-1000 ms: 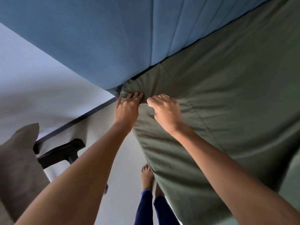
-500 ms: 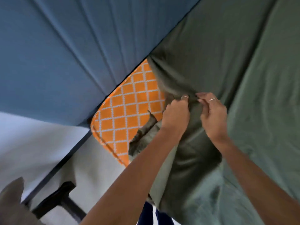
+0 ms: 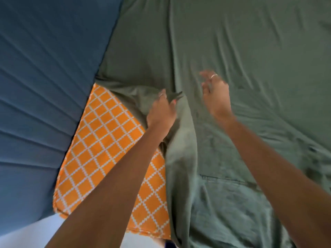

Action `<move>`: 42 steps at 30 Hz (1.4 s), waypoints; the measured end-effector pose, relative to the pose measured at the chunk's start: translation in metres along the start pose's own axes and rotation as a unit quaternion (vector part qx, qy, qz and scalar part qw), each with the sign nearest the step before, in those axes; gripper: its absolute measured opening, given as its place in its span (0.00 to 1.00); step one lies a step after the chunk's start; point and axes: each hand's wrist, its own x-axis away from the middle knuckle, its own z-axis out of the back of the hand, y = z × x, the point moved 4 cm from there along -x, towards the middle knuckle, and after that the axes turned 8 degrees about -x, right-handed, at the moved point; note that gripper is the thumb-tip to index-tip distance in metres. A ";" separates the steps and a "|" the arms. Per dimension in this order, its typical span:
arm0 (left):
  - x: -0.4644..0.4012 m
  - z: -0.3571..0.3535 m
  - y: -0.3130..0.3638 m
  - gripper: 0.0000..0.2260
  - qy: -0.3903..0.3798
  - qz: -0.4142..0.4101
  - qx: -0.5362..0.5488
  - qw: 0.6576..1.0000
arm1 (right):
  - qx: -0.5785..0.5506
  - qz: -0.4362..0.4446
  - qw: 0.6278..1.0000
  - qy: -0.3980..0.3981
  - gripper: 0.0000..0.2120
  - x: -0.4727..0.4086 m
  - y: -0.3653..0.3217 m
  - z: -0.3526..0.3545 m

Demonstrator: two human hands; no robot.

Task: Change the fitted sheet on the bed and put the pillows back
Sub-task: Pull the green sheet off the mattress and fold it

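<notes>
Peeled further back than half a second ago, the wrinkled olive-green fitted sheet now bares a wider corner of the orange mattress with its white lattice pattern, beside the ribbed blue padded headboard. The left hand pinches the sheet's bunched corner; the right hand has let go, its blurred fingers loosely spread above the cloth.

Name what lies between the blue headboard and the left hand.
In the head view, the mattress corner, orange with a white lattice, lies bare between the blue headboard and the left hand.
</notes>
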 end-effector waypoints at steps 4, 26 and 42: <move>0.041 -0.049 -0.006 0.28 -0.081 -0.088 -0.100 0.988 | 0.061 -0.067 0.995 -0.044 0.15 0.065 0.055 0.058; 0.315 -0.280 0.467 0.30 -0.236 -0.413 -0.362 0.802 | 0.223 -0.422 0.871 -0.119 0.25 0.341 0.273 0.527; 0.432 -0.491 0.761 0.32 -0.199 -0.588 -0.403 0.672 | 0.235 -0.499 0.834 0.016 0.24 0.394 0.445 0.791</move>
